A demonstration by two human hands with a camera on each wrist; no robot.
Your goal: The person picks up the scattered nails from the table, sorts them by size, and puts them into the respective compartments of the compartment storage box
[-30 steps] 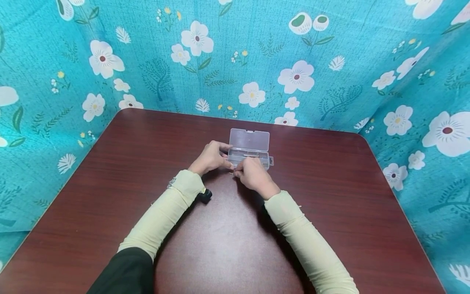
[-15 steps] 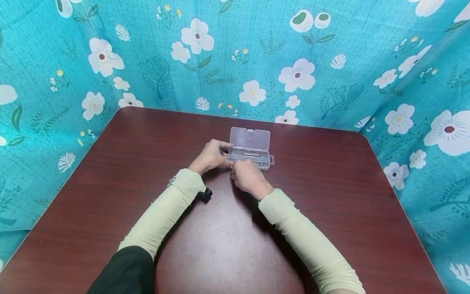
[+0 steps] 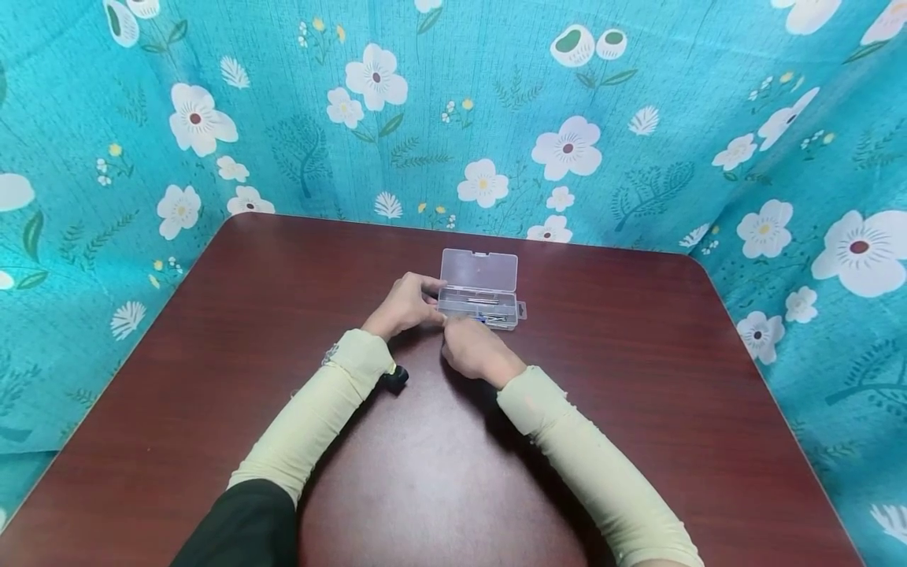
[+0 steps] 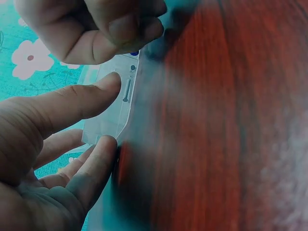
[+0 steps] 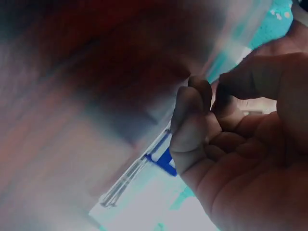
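A clear plastic box (image 3: 463, 295) with compartments stands on the table, its lid (image 3: 479, 270) raised at the back. My left hand (image 3: 407, 305) grips the box's left end; in the left wrist view its thumb and fingers sit around the corner. My right hand (image 3: 473, 346) is at the front left of the box with its fingers curled. Whether anything is between those fingers is hidden. Slim metal pieces (image 3: 484, 301) lie in the back compartment. More metal pieces (image 3: 497, 318) and something blue (image 5: 166, 161) lie in the front one. A small metal rod (image 4: 127, 90) shows near the left end.
The dark red-brown table (image 3: 340, 260) spreads around the box. A flowered turquoise curtain (image 3: 425, 118) hangs behind it and along the sides. A black wrist device (image 3: 394, 380) is beside the left sleeve. A hanging tab (image 3: 522, 310) juts from the box's right end.
My right hand has shifted left and slightly toward me, uncovering the front compartment's metal pieces. The thin piece seen earlier at its fingertips no longer shows. My left hand keeps its grip.
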